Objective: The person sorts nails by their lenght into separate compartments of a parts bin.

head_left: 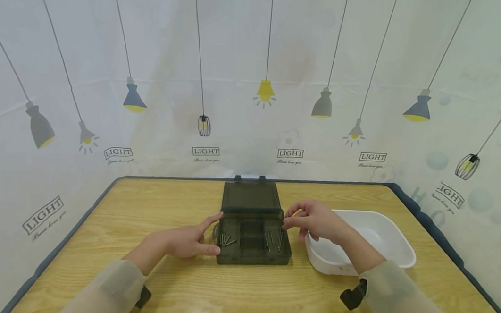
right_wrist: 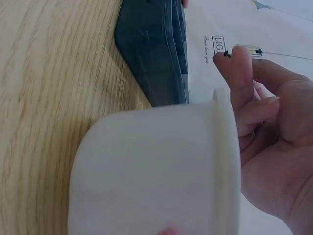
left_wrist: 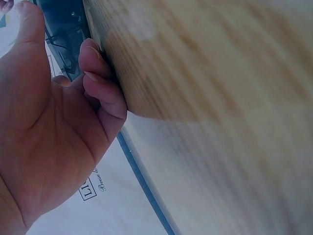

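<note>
A dark translucent box [head_left: 250,258] lies on the table with its lid [head_left: 251,196] raised at the back. Several thin metal screws or nails [head_left: 227,239] rest in its left compartment, and a few more [head_left: 269,241] lie on the right. My left hand [head_left: 186,240] touches the box's left side, thumb and index finger spread straight along it; its other fingers bend loosely in the left wrist view. Over the box's right edge, my right hand [head_left: 313,220] pinches a small dark screw [right_wrist: 227,54] between thumb and fingertip; most of it is hidden.
A white plastic basin [head_left: 319,264] stands right of the box, under my right wrist. The wooden table [head_left: 154,199] ends at a dark-edged back border, with a lamp-printed wall covering [head_left: 240,33] behind and on both sides.
</note>
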